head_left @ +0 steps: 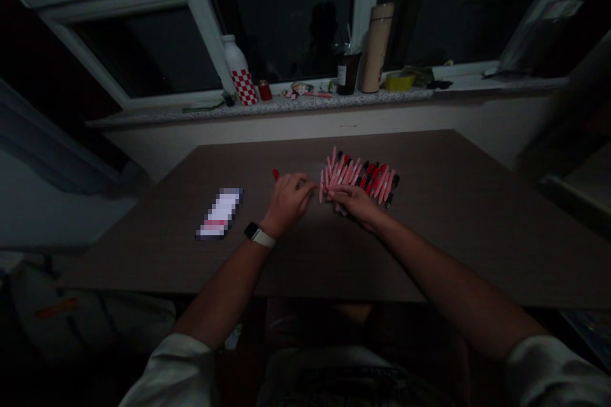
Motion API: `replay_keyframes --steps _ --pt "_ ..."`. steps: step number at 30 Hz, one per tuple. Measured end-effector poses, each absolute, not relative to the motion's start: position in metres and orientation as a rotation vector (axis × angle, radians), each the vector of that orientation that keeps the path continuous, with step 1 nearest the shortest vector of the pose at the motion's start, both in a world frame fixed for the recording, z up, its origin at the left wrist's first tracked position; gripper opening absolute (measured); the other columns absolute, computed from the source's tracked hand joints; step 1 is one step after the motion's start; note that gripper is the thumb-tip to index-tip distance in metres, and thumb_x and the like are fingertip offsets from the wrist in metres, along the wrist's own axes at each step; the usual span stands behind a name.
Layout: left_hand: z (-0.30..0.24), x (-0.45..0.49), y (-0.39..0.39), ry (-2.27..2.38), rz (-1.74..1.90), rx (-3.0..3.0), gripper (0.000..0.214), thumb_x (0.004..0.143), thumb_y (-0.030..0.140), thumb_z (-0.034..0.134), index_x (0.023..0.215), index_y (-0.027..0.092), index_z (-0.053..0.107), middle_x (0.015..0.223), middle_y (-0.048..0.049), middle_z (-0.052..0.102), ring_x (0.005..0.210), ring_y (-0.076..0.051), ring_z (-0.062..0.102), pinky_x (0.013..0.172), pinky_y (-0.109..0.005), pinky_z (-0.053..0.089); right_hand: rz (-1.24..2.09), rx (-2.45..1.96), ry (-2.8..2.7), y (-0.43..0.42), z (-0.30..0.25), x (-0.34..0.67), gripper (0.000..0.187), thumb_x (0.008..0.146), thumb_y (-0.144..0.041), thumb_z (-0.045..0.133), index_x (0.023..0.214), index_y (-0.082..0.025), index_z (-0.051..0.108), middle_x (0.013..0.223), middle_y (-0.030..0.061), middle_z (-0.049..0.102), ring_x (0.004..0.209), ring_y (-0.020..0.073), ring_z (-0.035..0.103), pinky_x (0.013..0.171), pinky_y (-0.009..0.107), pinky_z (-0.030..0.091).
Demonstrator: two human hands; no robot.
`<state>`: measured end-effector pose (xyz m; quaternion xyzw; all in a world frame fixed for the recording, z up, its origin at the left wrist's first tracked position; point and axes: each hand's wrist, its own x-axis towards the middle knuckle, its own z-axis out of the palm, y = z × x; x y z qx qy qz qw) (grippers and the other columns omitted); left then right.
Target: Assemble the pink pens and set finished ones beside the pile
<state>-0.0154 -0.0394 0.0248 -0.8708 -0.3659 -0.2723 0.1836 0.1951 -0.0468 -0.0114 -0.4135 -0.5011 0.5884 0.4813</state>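
On the table, pink pens slanting away, right hand touching them

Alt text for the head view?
A bare left hand and right hand meet at the edge of a tight row of slim pink and red pens on a dark brown table. A white-strapped watch circles the left wrist. Behind stands a speckled stone windowsill.

place: room in a home, most likely; which room cannot be told | window: white-framed, night-dark panes | sill: speckled stone, domestic clutter | on it: bottle, flask, jar, tape roll | wall: plain, painted | surface: plain brown tabletop
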Motion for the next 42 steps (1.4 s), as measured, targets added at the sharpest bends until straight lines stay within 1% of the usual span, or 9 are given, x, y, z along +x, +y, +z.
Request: replay_keyframes --steps 3,5,12,15,23,28,31,35,42 --pt "0.03 -0.032 -0.031 -1.344 -0.737 -2.354 0.023 0.097 0.029 0.051 0.107 0.022 0.07 0.116 -0.0124 0.058 0.106 -0.031 0.046 0.085 -0.045 0.039 1.423 -1.042 -1.237 -0.047 -0.011 0.195 0.019 0.077 -0.035 0.071 0.085 -0.018 0.069 0.08 0.003 0.07 0.049 0.007 0.047 0.044 0.021 0.032" --pt "0.029 -0.041 -0.027 -1.479 -0.654 -2.345 0.021 0.095 0.03 0.053 0.102 0.023 0.071 0.117 -0.013 0.057 0.108 -0.033 0.044 0.087 -0.048 0.037 1.418 -1.06 -1.245 -0.047 -0.011 0.195 0.019 0.077 -0.035 0.07 0.084 -0.018 0.068 0.076 0.002 0.068 0.048 0.007 0.047 0.044 0.021 0.032" --pt "0.019 -0.051 -0.021 -1.644 -0.527 -2.38 0.019 0.092 0.025 0.055 0.099 0.024 0.073 0.119 -0.0144 0.055 0.111 -0.037 0.04 0.089 -0.053 0.034 1.42 -1.065 -1.232 -0.048 -0.009 0.195 0.02 0.079 -0.034 0.069 0.089 -0.017 0.067 0.076 0.0019 0.068 0.047 0.0067 0.047 0.044 0.021 0.033" --pt "0.017 -0.05 -0.019 -1.65 -0.5 -2.378 0.021 0.092 0.024 0.055 0.101 0.025 0.074 0.121 -0.0148 0.054 0.113 -0.037 0.039 0.089 -0.053 0.034 1.421 -1.056 -1.221 -0.049 -0.008 0.194 0.02 0.078 -0.033 0.07 0.088 -0.017 0.067 0.081 0.0025 0.069 0.048 0.0062 0.048 0.043 0.021 0.033" --pt "0.016 -0.048 -0.019 -1.661 -0.385 -2.363 0.02 0.094 0.028 0.054 0.097 0.022 0.072 0.122 -0.0145 0.055 0.113 -0.037 0.04 0.089 -0.051 0.034 1.418 -1.054 -1.234 -0.049 -0.008 0.193 0.019 0.077 -0.034 0.071 0.085 -0.017 0.067 0.083 0.0029 0.07 0.049 0.0066 0.049 0.043 0.02 0.034" --pt "0.019 -0.048 -0.02 -1.713 -0.372 -2.337 0.022 0.094 0.03 0.056 0.111 0.023 0.068 0.125 -0.0147 0.055 0.116 -0.037 0.039 0.09 -0.049 0.034 1.415 -1.043 -1.264 -0.05 -0.007 0.193 0.021 0.077 -0.037 0.07 0.083 -0.017 0.067 0.078 0.0025 0.069 0.048 0.0067 0.047 0.043 0.021 0.033" --pt "0.021 -0.052 -0.021 -1.775 -0.362 -2.315 0.025 0.095 0.033 0.053 0.114 0.024 0.066 0.124 -0.0153 0.055 0.117 -0.037 0.04 0.09 -0.049 0.034 1.409 -1.048 -1.272 -0.049 -0.007 0.194 0.022 0.077 -0.037 0.07 0.083 -0.017 0.067 0.071 0.0009 0.067 0.046 0.0069 0.045 0.043 0.021 0.032" --pt "0.019 -0.057 -0.019 -1.828 -0.371 -2.292 0.025 0.096 0.034 0.051 0.112 0.024 0.068 0.121 -0.0151 0.057 0.116 -0.036 0.04 0.09 -0.049 0.035 1.395 -1.056 -1.266 -0.048 -0.01 0.194 0.023 0.076 -0.039 0.072 0.082 -0.017 0.066 0.068 0.0 0.065 0.046 0.0071 0.045 0.042 0.021 0.031" --pt "0.007 -0.061 -0.01 -1.784 -0.449 -2.343 0.021 0.093 0.034 0.056 0.101 0.021 0.07 0.113 -0.0162 0.06 0.112 -0.039 0.043 0.087 -0.051 0.036 1.411 -1.061 -1.276 -0.049 -0.008 0.194 0.024 0.076 -0.04 0.071 0.083 -0.017 0.067 0.066 0.0002 0.064 0.047 0.008 0.046 0.043 0.021 0.032"
